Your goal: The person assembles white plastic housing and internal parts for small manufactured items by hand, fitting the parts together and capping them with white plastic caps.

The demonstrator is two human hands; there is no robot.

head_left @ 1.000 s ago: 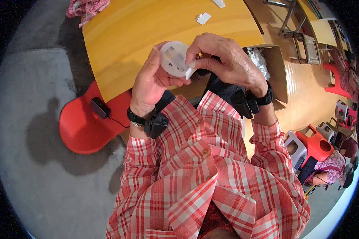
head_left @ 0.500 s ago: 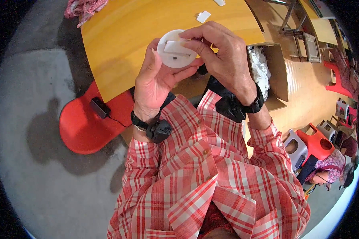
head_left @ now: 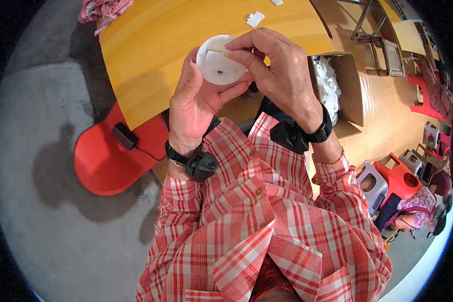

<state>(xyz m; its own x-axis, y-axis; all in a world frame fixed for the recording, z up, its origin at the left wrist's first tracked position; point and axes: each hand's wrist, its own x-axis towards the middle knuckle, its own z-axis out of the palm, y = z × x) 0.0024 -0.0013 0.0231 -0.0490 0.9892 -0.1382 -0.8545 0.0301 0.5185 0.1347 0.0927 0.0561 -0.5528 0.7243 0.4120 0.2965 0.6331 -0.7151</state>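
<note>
A round white plastic piece [head_left: 222,63] is held up above the near edge of the yellow table. It has a raised rim, a rectangular panel in its face and a small dark mark below that panel. My left hand [head_left: 194,95] is closed round its lower left side, thumb at the rim and fingers underneath. From the right, my right hand [head_left: 282,68] reaches over the piece in a pinch, thumb and forefinger at the panel's upper right. Whatever lies between those fingertips is hidden.
Small white plastic pieces [head_left: 255,19] lie on the yellow table [head_left: 151,55]. An open cardboard box [head_left: 351,85] of white parts stands at the right. A red stool [head_left: 103,161] with a black corded device [head_left: 125,136] is at the left. Farther right, a person [head_left: 415,209] sits near stools.
The rectangular panel, tilted up from the round piece before, now lies flatter in its face. My right fingertips remain at its upper right. Both hands otherwise keep nearly the same place.
</note>
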